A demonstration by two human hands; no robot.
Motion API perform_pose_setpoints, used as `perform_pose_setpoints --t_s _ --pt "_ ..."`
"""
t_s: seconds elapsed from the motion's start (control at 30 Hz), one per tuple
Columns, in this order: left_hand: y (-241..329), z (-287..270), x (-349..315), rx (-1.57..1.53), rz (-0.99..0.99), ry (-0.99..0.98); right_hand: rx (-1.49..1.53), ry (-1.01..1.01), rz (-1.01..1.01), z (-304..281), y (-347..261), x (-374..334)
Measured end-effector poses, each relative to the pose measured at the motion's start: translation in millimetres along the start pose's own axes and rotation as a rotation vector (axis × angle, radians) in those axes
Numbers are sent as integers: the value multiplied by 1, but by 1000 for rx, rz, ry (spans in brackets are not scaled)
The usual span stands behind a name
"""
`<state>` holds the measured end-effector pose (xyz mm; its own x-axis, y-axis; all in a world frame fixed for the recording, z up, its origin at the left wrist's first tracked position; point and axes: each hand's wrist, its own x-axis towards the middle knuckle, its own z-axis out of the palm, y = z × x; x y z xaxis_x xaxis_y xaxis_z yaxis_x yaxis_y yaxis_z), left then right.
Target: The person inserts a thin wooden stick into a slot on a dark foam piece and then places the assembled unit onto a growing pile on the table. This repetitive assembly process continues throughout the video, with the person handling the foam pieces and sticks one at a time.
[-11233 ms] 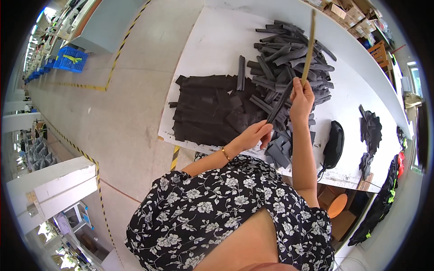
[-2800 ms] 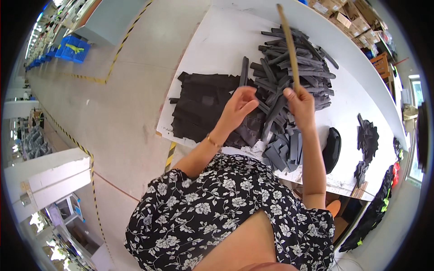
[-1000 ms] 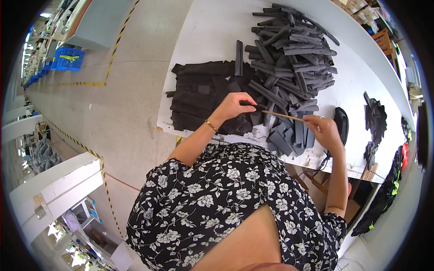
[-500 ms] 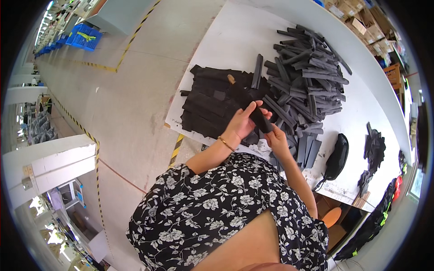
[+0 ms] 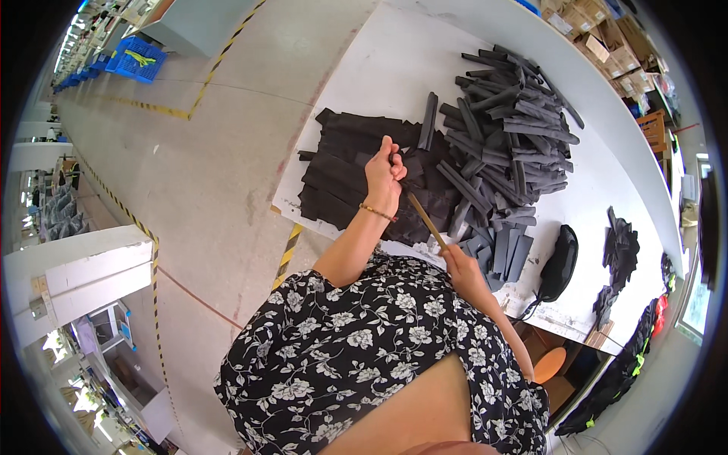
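— Any containers in sight?
— A blue crate [image 5: 136, 61] on the floor far off holds something yellow; cardboard boxes [image 5: 607, 49] line the tabletop's far edge, contents unclear.
— And the stick?
— The thin wooden stick [image 5: 426, 221] runs between both hands over the near edge: left hand [image 5: 384, 176] closed on a dark fabric strip [image 5: 403, 168] at its tip, right hand [image 5: 459, 265] gripping its lower end.

A white surface [image 5: 379, 83] carries everything. Flat black sheets [image 5: 345, 171] lie stacked near its left edge, close to the near left corner. Touching them, toward the middle, lies a loose heap of black folded strips [image 5: 508, 144]. Near the right end rest a black oval object [image 5: 560, 262] and a small pile of black pieces [image 5: 620, 246].
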<state>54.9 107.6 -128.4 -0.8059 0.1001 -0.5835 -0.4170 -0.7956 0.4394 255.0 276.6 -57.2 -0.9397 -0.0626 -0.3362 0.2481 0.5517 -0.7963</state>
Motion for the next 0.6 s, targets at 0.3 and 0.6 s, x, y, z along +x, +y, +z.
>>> perform_pose_setpoints --t_s 0.3,0.6 --pt "63 24 38 8 287 3 368 -79 356 -86 -27 -48" --pt "-18 6 22 -69 -315 -62 485 363 -49 -10 -24 96"
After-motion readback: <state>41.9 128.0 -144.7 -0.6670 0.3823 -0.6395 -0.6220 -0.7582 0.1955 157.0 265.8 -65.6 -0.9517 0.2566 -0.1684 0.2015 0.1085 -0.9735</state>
